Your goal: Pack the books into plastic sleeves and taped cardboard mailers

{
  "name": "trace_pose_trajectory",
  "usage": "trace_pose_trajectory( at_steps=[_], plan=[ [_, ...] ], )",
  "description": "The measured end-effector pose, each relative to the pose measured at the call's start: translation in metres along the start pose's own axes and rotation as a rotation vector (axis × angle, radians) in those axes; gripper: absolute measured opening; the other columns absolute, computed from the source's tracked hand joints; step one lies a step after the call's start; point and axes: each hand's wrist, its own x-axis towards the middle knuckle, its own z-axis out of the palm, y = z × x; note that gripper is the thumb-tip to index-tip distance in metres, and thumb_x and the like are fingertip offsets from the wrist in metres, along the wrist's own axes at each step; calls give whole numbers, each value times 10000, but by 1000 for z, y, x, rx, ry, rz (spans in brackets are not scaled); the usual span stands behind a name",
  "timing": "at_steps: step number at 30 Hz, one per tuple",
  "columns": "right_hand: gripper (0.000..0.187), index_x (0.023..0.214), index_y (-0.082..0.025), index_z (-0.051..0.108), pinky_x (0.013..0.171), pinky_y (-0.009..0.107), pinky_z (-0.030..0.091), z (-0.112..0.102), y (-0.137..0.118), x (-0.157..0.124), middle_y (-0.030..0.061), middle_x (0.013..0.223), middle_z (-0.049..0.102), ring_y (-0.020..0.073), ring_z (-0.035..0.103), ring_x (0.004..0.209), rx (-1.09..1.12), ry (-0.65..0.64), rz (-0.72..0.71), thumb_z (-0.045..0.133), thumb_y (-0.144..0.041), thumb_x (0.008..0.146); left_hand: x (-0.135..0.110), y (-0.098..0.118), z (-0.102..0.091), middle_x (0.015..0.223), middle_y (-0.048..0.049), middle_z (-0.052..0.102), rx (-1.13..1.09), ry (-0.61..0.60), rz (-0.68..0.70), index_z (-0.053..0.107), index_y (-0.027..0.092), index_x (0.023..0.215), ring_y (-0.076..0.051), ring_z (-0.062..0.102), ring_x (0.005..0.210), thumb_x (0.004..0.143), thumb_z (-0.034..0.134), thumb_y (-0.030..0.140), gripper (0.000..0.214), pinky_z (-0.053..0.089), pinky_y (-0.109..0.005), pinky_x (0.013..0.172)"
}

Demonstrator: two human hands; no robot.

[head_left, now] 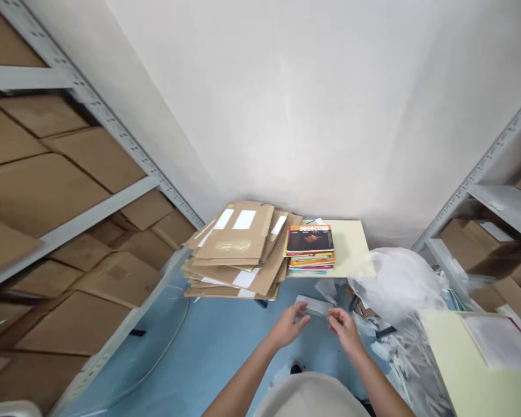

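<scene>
My left hand (289,325) is in front of me over the blue floor, fingers curved and apart, with nothing visible in it. To its right, my right hand (344,327) is held at about the same height, its fingers loosely bent and spread. A pale translucent strip (312,306) shows between and behind the fingertips; whether it touches either hand I cannot tell. Beyond the hands, a stack of magazines (310,246) with a dark, orange-topped cover lies on a cream table (351,243). Left of it is a pile of flat cardboard mailers (237,237) with white labels.
Shelves of cardboard boxes (61,191) line the left side. At the right are a shelf unit (503,202), a cloudy plastic bag (399,284) and paper scraps (417,359) on the floor. A second cream table (455,353) holds a pale packet (501,341). A cable (169,347) crosses the floor.
</scene>
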Motion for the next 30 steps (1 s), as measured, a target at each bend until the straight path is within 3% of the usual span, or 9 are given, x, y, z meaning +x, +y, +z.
trace_pose_trajectory(
  at_steps=[5,10,13,17,20,23,26,30],
  plan=[
    [329,773,-215,693,577,298,452,70,11,17,9,688,663,176,586,586,-29,-119,45,766,-442,546,11,-37,-78,976,-123,721,-240,283,-143,701,201,819,-347,663,975,541,846,325,337,470,-517,945],
    [330,770,-210,699,620,321,480,120,22,49,8,667,669,196,619,630,-128,-259,69,787,-447,557,23,-62,-123,1012,-107,714,-521,512,-332,677,197,823,-347,571,1189,584,843,314,314,437,-500,993],
    [424,818,-214,716,789,397,521,140,24,77,51,838,734,252,677,821,-157,-286,58,838,-461,495,40,-63,-139,1154,-136,668,-726,609,-417,646,193,918,-305,568,1213,730,753,420,313,431,-465,1009],
    [560,883,-212,730,966,508,471,165,24,115,94,1049,741,335,661,1056,-131,-367,150,898,-447,403,71,-54,-160,1279,-146,588,-990,731,-482,587,207,1034,-257,527,1271,904,399,632,482,430,-420,1036],
    [590,882,-211,721,1053,545,396,184,24,140,99,1101,730,373,590,1193,-106,-390,220,909,-420,363,90,-47,-174,1215,-141,607,-1096,756,-485,579,194,1015,-252,537,1245,886,217,734,663,460,-387,1002],
    [599,926,-213,696,1082,535,368,199,29,159,105,1143,712,360,560,1236,-74,-391,263,894,-378,386,104,-45,-180,1035,-127,644,-1162,771,-448,597,185,960,-247,605,1084,832,157,805,771,515,-351,890],
    [641,1017,-223,651,1052,493,416,209,38,172,101,1175,697,322,594,1194,13,-401,284,864,-298,416,116,-46,-181,897,-96,631,-1185,805,-398,612,192,944,-231,621,923,802,134,837,815,535,-341,798],
    [711,1110,-245,592,982,431,479,215,49,181,87,1214,675,282,616,1152,75,-383,277,813,-242,435,125,-47,-182,960,-92,626,-1204,854,-379,608,218,1052,-233,619,920,798,165,842,807,544,-363,771]
  ],
)
